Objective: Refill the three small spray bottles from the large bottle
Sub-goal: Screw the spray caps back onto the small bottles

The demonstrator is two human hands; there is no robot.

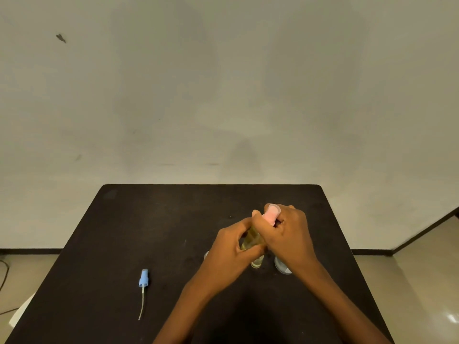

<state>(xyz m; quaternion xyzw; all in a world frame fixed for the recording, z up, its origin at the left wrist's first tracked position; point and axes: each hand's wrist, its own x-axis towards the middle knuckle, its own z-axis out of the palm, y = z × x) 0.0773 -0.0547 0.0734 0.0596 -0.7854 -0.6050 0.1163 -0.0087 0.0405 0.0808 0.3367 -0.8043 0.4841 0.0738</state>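
While the bottle (pixel 253 238) is held tilted over the table (pixel 149 219), its body is gripped by the left hand (pixel 228 252), fingers curled, and its pink cap (pixel 270 214) by the right hand (pixel 290 234). Blue sprayer (pixel 143 279) noted at left.

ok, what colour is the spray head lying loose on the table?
Light blue; the spray head shows best in the head view.
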